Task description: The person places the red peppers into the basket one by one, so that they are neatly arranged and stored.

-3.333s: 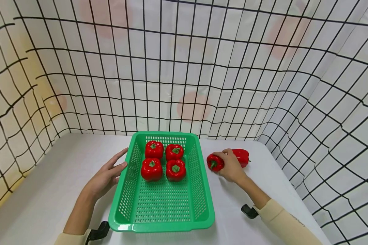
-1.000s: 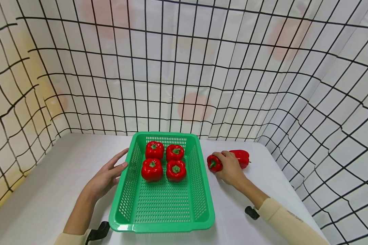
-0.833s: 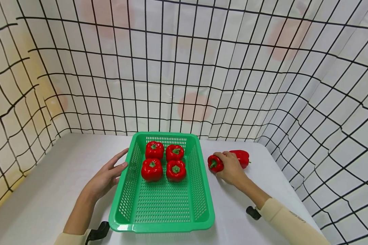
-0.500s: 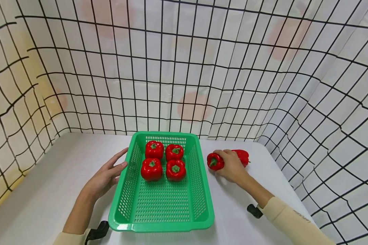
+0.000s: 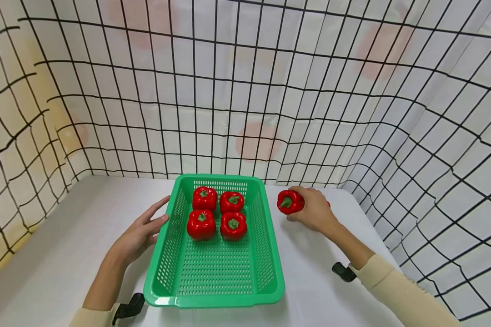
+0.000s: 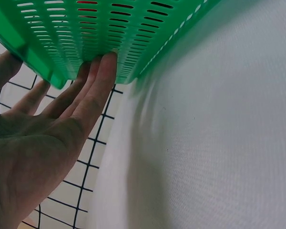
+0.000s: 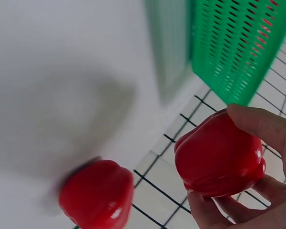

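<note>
In my right hand (image 5: 314, 210) I grip a red bell pepper (image 5: 289, 202), its green stem facing the basket. The right wrist view has this pepper (image 7: 219, 157) lifted off the white surface, thumb on one side and fingers on the other. A second red pepper (image 7: 99, 194) lies on the surface behind it, mostly hidden by my hand in the head view. My left hand (image 5: 137, 238) touches the left side of a green basket (image 5: 159, 272) with extended fingers (image 6: 97, 88). Several red peppers (image 5: 201, 225) stand stem-up in the basket's far half.
The basket's near half shows its bare slotted floor (image 5: 214, 272). White cloth covers the table (image 5: 82, 227). A black grid net (image 5: 229, 109) hangs behind and along both sides, close to the table's far edge.
My right hand has raised the pepper off the table, moving it slightly up and away in the head view. The left hand and the basket stay where they were.
</note>
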`<state>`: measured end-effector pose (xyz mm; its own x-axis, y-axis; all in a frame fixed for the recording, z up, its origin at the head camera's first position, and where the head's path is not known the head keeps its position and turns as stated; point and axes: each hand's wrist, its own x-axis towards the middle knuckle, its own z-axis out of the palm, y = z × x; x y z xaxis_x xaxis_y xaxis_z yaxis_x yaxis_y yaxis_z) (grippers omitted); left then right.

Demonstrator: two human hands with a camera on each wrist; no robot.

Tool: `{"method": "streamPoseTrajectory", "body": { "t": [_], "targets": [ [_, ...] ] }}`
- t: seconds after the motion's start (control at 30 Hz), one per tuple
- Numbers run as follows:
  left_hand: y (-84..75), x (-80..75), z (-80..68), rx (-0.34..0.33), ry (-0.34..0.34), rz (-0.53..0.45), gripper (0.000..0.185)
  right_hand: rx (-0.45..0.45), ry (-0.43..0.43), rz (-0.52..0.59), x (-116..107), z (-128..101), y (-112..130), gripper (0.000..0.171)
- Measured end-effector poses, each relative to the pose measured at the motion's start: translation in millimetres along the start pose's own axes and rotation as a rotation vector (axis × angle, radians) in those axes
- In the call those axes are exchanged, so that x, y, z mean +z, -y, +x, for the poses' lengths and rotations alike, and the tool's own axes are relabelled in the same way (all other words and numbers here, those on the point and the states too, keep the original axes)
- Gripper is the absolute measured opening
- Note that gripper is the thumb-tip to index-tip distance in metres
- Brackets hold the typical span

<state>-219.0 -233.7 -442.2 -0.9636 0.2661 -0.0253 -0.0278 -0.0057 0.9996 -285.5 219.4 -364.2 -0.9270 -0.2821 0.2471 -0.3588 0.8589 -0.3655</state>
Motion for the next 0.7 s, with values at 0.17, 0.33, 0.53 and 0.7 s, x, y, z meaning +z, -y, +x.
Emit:
{"method": "streamPoseTrajectory", "body": {
  "t": [0.17,0.33,0.53,0.7],
  "targets": [
    [0.1,-1.1,0.1,0.004,0.007,-0.001,0.067,0.012,-0.018,0.021,-13,3,9,0.068],
    [0.5,-1.9,-0.5,0.005,0.008,-0.005,0.068,0.030,-0.007,0.067,-22,5,19,0.069],
    [0.5,-1.0,-0.1,0.004,0.010,-0.006,0.068,0.047,0.000,0.093,-29,6,28,0.069],
    [0.2,-0.9,-0.4,0.002,0.001,0.001,0.069,0.044,-0.006,0.119,-30,7,34,0.069]
  ]
}}
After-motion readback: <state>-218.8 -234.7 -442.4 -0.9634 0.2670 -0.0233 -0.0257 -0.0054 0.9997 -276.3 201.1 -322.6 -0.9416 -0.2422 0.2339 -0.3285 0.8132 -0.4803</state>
